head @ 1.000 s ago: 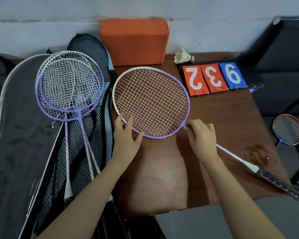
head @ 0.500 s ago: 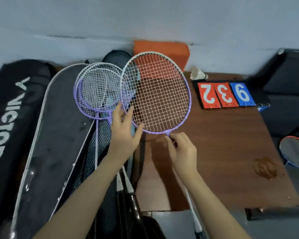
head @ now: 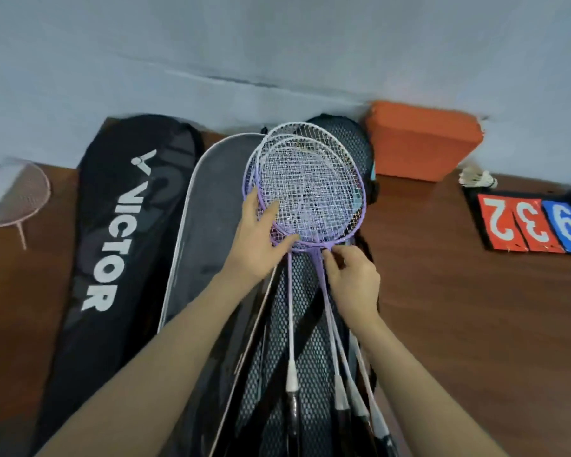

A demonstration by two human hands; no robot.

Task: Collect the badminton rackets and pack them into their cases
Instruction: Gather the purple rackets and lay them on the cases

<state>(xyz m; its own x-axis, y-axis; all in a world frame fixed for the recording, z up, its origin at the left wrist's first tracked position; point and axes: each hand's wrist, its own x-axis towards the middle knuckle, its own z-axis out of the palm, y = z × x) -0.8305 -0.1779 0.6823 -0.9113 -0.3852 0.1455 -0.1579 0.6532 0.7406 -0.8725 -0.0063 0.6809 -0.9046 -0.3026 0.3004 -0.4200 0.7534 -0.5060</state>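
1. Three purple-and-white rackets (head: 310, 189) lie stacked, heads overlapping, on the open mesh-lined case (head: 297, 311) in the middle of the table; their shafts fan out toward the near edge, the handles running off the bottom of view.
2. The left hand (head: 257, 239) rests on the lower left rim of the stacked heads, fingers spread fairly wide and nearly straight across frame and strings, thumb up along the rim.
3. The right hand (head: 353, 278) sits at the throat where the shafts meet the heads, fingers curled narrow and pinching a purple shaft.
4. The case's open flap (head: 211, 206), dark with a white edge, lies just left of the rackets, touching the black Victor bag (head: 119, 245) beyond it.
5. A pink racket (head: 10, 192) lies at the far left, well apart, its head partly cut off by the frame's edge.
6. An orange block (head: 422, 140) stands against the far wall, close by the mesh case's far right end.
7. Bare brown table (head: 459, 308) opens out to the right of the case; the shuttlecock (head: 478, 178) and the score cards (head: 534, 224) sit along the far right, the cards running out of view.
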